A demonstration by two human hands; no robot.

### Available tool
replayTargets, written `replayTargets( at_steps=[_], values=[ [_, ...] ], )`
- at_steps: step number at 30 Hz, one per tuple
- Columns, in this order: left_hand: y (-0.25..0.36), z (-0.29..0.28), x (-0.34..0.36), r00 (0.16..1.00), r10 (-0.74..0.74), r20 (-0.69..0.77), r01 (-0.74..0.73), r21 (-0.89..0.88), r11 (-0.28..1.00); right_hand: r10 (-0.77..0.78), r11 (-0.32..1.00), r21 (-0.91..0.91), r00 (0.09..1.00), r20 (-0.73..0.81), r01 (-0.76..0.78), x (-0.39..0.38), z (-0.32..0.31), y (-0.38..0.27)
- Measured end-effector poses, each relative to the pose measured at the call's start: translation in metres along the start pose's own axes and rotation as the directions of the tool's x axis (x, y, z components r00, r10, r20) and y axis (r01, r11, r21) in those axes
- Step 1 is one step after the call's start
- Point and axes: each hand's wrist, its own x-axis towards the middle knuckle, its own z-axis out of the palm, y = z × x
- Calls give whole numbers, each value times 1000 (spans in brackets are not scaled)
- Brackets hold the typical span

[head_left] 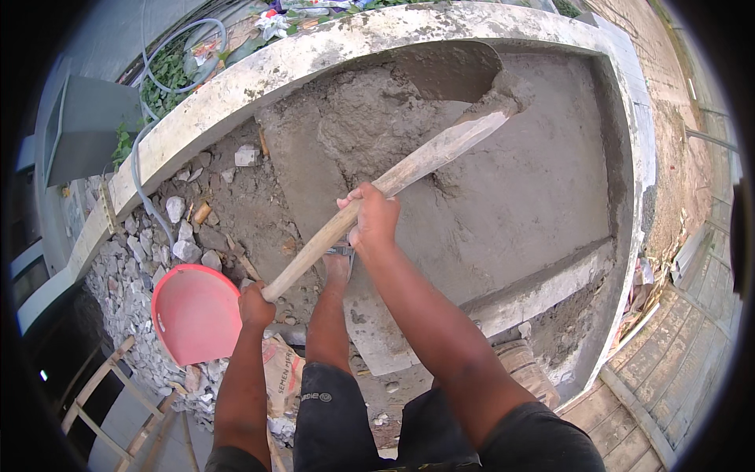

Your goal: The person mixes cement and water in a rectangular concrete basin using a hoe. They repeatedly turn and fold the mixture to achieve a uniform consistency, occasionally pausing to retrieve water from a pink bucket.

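A hoe (429, 156) with a long wooden handle slants up to the right across the view. Near the handle's lower end, my left hand (256, 305) is closed around it. Higher up, my right hand (373, 216) wraps the handle at about its middle. The hoe's broad, mortar-coated blade (456, 69) lies against the far side of a heap of wet grey mortar (366, 110). Smooth wet mortar (535, 177) spreads to the right of the heap. My foot, in a sandal, stands below the handle, partly hidden by my right arm.
A low concrete wall (189, 94) curves around the far and right sides. At the left, a red basin (197, 315) rests on broken stones (130, 303). A paper sack (283, 374) lies by my leg. A grey hose (138, 169) crosses the wall; a wooden ladder (102, 393) is lower left.
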Motion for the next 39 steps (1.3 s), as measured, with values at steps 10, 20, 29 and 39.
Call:
replayTargets(
  at_steps=[10,20,29,39],
  values=[
    [204,-10,-214,665,528,528,-242,-516,822,-123,871,-487,988,-92,63,33,-201,-164],
    [241,152,-233,320,370,872,533,-489,691,-219,410,-875,903,-369,-258,122,-444,-60],
    [166,108,-230,539,168,825,-53,-166,985,85,782,-477,827,-555,-401,55,-445,47],
    [156,-8,-141,463,-55,885,-120,124,985,302,847,-117,651,-696,-518,28,-388,155]
  ],
)
